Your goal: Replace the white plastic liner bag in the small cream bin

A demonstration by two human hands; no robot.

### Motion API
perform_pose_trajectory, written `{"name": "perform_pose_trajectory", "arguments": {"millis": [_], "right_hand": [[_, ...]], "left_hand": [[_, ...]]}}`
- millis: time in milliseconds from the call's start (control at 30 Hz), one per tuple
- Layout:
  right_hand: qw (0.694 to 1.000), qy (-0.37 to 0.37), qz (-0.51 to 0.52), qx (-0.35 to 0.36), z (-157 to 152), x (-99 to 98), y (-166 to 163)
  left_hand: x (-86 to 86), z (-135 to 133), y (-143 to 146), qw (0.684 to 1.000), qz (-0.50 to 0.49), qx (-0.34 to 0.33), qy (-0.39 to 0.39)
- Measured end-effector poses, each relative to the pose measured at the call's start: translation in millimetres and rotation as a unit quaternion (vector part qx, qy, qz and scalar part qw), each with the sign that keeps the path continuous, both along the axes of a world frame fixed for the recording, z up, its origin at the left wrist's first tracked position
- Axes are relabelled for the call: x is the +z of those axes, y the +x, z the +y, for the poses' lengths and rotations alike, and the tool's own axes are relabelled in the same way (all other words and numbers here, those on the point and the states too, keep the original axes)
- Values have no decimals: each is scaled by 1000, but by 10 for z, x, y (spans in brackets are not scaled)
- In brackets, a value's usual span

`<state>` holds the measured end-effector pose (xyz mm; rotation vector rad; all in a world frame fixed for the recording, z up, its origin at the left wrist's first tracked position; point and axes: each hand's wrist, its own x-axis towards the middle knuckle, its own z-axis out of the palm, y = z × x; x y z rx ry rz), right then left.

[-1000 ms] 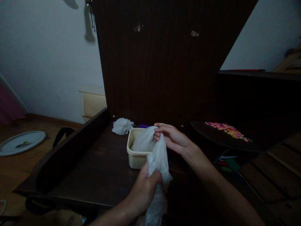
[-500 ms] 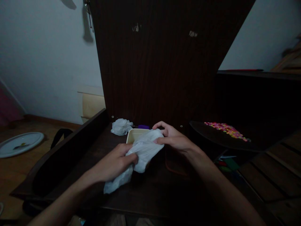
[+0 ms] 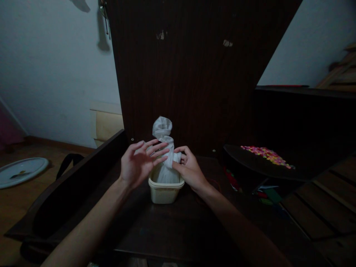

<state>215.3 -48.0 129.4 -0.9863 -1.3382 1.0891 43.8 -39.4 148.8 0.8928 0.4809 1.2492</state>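
A white, translucent plastic bag (image 3: 166, 175) stands in a small cream plastic tub (image 3: 165, 193). Its upper part is twisted and rises above the rim, ending in a loose puff. My right hand (image 3: 190, 168) pinches the bag's right side between thumb and fingers, just over the tub. On the left, my left hand (image 3: 140, 161) is turned palm up with its fingers spread. Those fingertips overlap the twisted part of the bag; whether they touch it I cannot tell. The tub's inside is mostly covered by the bag.
The tub rests on a dark wooden desk (image 3: 164, 230) with a raised left side and a tall back panel (image 3: 189, 81). A dark corner shelf (image 3: 250, 163) at right carries many small colourful pieces (image 3: 267, 155). A white oval lid-like object (image 3: 22, 172) lies at far left.
The bag, earlier held low across the tub, now stands twisted upright in it. My left hand has let go and opened palm up. The other crumpled white bag behind no longer shows separately.
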Motion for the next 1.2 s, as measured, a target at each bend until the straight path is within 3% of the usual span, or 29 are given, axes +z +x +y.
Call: {"name": "perform_pose_trajectory", "arguments": {"millis": [100,167,300,367,433,500,533,600,700,767,833,967,1033,1100,1200], "right_hand": [[1000,3,-3,-11,29,-6,-30],[1000,7,-5,-19,38,0,-39],[1000,11,-12,-22,46,-8,-39],[999,13,-15,-25,52,-19,-26],[999,15,-13,-28,61,-24,-7],[999,15,-6,-28,68,-20,8],[1000,14,-1,-28,70,-15,12],[1000,8,12,-28,72,-5,9],[999,-6,38,-25,62,3,-12],[998,-18,53,-15,50,6,-28],[998,-27,60,1,38,9,-37],[997,-40,54,29,34,16,-35],[997,-48,51,39,43,17,-23],[996,-53,49,47,56,17,-6],[995,-56,54,67,74,21,24]], "left_hand": [[-115,-9,105,982,125,111,83],[-186,15,156,945,227,187,140],[-266,66,160,883,335,263,194],[-268,60,121,829,396,324,225],[-256,30,82,741,496,365,268],[-244,-11,64,667,598,336,291],[-241,-30,64,648,635,303,292],[-238,-57,78,629,680,243,288],[-240,-64,99,608,698,236,297],[-245,-45,101,615,686,249,300],[-256,-10,100,659,648,252,286],[-297,100,120,834,458,201,232],[-321,159,137,902,330,172,217],[-342,208,150,933,241,174,205],[-359,268,160,949,190,183,172]]}}
